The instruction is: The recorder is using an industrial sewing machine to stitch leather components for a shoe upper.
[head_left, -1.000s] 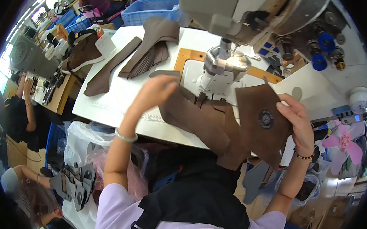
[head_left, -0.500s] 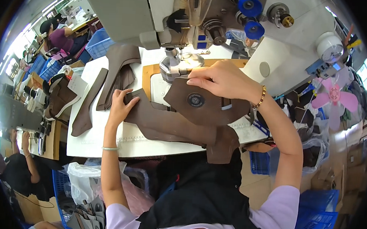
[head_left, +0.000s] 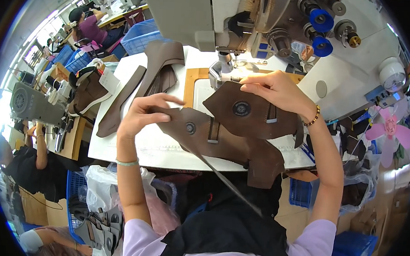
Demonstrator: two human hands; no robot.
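My left hand [head_left: 143, 116] pinches the left end of a brown shoe-upper piece [head_left: 232, 141] between thumb and fingers. This piece carries a round dark emblem and a slot with a small strap, and its other end hangs over the table's front edge. A thin, blurred dark strip [head_left: 225, 179] extends from it toward my apron. My right hand [head_left: 278, 92] grips the top edge of a second brown shoe-upper piece [head_left: 252, 115], which overlaps the first and bears a similar emblem and slot. Both pieces are in front of the sewing machine's presser area [head_left: 224, 72].
More cut brown pieces [head_left: 159, 67] lie on the white table [head_left: 120, 153] at left, near a brown boot [head_left: 91, 92]. The sewing machine [head_left: 180, 15] looms above. Blue baskets [head_left: 74, 186] and plastic bags flank me. A pink fan [head_left: 389, 128] is at right; co-workers sit at left.
The piece in my left hand has turned, so its emblem and strap slot now show. A thin strip now swings out toward me. The whole view has shifted, moving the scene rightward.
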